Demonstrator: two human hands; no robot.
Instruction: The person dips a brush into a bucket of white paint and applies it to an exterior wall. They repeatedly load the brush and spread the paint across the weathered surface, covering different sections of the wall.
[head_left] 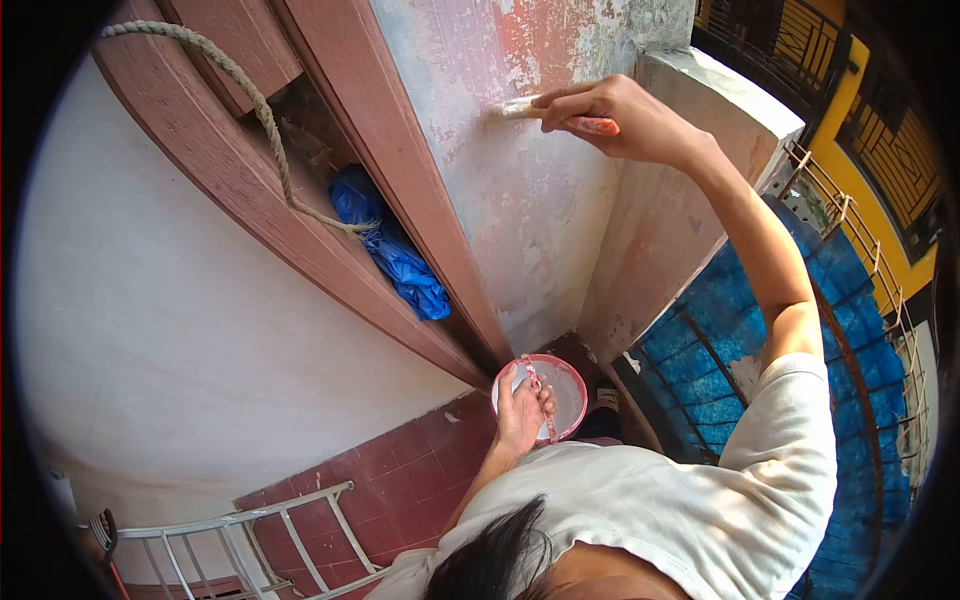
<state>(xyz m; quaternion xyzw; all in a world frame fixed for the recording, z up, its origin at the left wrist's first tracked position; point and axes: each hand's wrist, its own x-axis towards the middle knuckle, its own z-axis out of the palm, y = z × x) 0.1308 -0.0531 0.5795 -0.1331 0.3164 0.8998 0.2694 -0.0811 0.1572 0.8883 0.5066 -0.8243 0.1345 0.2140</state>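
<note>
My right hand [605,112] is raised at the upper middle, closed around a paintbrush [592,126] with a red handle end. The brush's pale bristles touch the patchy wall [525,215], where white, grey and reddish layers show. Lower down, in front of my body, my left hand [519,415] is closed on the paint-smeared handle of a bucket [572,400]. This bucket has a pink rim and whitish paint inside. Part of the handle is hidden by my fingers.
A brown wooden frame [400,130] runs beside the wall, with a blue plastic bundle [400,265] and a rope [265,110] in it. A metal ladder [300,545] stands at lower left on red tiles [400,480]. Blue roofing [720,330] lies beyond the low wall [660,200].
</note>
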